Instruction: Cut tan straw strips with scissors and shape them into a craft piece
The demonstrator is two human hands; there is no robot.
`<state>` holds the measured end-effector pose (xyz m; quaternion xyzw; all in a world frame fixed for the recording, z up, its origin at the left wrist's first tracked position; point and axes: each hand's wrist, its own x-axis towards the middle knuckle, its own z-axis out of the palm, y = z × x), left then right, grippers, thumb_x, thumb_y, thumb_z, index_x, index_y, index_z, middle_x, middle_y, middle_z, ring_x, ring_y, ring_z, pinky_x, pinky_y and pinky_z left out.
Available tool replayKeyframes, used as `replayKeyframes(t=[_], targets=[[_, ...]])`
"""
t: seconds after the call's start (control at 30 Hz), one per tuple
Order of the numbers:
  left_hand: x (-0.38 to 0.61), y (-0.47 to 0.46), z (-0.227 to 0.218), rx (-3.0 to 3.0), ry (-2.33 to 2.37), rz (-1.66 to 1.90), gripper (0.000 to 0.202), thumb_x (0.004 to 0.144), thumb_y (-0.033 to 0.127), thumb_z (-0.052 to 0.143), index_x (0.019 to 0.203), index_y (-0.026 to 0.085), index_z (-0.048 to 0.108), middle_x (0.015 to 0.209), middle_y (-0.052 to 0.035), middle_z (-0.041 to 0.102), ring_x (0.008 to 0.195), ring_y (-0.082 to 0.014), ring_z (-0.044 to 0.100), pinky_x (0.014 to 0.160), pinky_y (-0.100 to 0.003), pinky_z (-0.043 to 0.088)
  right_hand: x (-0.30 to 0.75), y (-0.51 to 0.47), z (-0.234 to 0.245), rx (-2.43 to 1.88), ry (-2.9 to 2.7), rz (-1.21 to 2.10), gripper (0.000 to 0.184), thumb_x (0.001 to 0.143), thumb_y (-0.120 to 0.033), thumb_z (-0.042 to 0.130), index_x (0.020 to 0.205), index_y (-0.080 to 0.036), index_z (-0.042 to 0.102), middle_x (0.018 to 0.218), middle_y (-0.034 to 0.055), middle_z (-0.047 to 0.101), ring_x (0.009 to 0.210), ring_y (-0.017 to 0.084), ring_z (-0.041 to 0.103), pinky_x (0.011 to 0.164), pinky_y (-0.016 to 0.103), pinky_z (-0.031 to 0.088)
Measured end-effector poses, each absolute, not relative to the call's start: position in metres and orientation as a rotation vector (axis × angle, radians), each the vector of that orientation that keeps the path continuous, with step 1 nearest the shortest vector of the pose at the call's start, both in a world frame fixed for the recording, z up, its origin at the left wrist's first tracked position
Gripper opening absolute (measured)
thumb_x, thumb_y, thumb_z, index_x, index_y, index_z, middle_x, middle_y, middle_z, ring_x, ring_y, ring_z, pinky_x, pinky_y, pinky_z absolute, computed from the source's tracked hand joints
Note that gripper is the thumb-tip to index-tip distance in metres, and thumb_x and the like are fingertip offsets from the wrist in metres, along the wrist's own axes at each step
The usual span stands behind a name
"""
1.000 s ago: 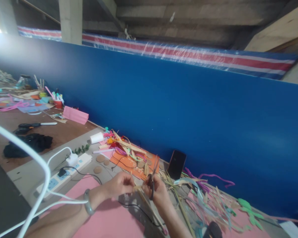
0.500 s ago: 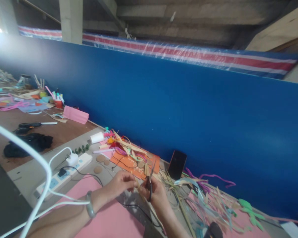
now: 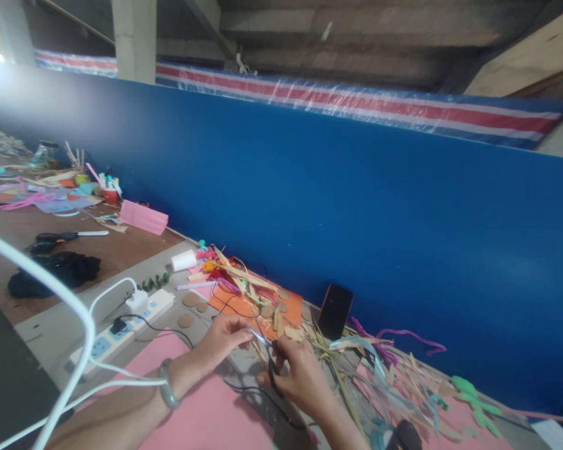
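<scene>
Scissor work with both hands raised over a cluttered worktop. The right hand (image 3: 300, 372) is closed about the dark handles of the scissors (image 3: 273, 377), which lie between the two hands, blades angled up toward the left hand (image 3: 228, 336). The left thumb and fingertips come close together near the blades (whether they pinch a scrap is too small to tell). The blades appear slightly parted, though glare makes this uncertain. Good practice, as judged here: hold the left fingertips clear of the blade line, keep the wrists steady and close the handles smoothly. Below and beside the left forearm lies a pink sheet (image 3: 206, 415); a black cable (image 3: 263, 392) runs beneath the hands, best kept clear of the blades. Beyond lie an orange sheet (image 3: 294, 306) and, leaning against the blue partition (image 3: 356, 219), a phone (image 3: 335, 311).
</scene>
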<state>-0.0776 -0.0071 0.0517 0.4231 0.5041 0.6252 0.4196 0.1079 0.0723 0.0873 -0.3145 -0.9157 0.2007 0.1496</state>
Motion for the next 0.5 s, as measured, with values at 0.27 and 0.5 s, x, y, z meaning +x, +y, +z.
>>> replayKeyframes(t=[0.27,0.5], targets=[[-0.0769,-0.0055,0.0477,1.069,1.273,1.572,0.013,0.070,0.024,0.062,0.072,0.013,0.069,0.064,-0.0015,0.064,0.060,-0.0134,0.058,0.060,-0.024,0.046,0.1041,0.0669,0.0812,-0.931,-2.597,0.530,0.022,0.062,-0.034,0.071,0.061,-0.021,0.054,0.057,-0.0032,0.061,0.061,0.016,0.048,0.065,0.028,0.030],[-0.0758,-0.0054,0.0486,1.047,1.282,1.588,0.011,0.068,0.023,0.064,0.068,0.013,0.067,0.058,0.0001,0.062,0.058,-0.0132,0.057,0.059,-0.024,0.045,0.1035,0.0667,0.0775,-0.907,-2.563,0.566,0.025,0.059,-0.034,0.075,0.057,-0.021,0.054,0.055,-0.0028,0.059,0.062,0.016,0.048,0.063,0.027,0.030]])
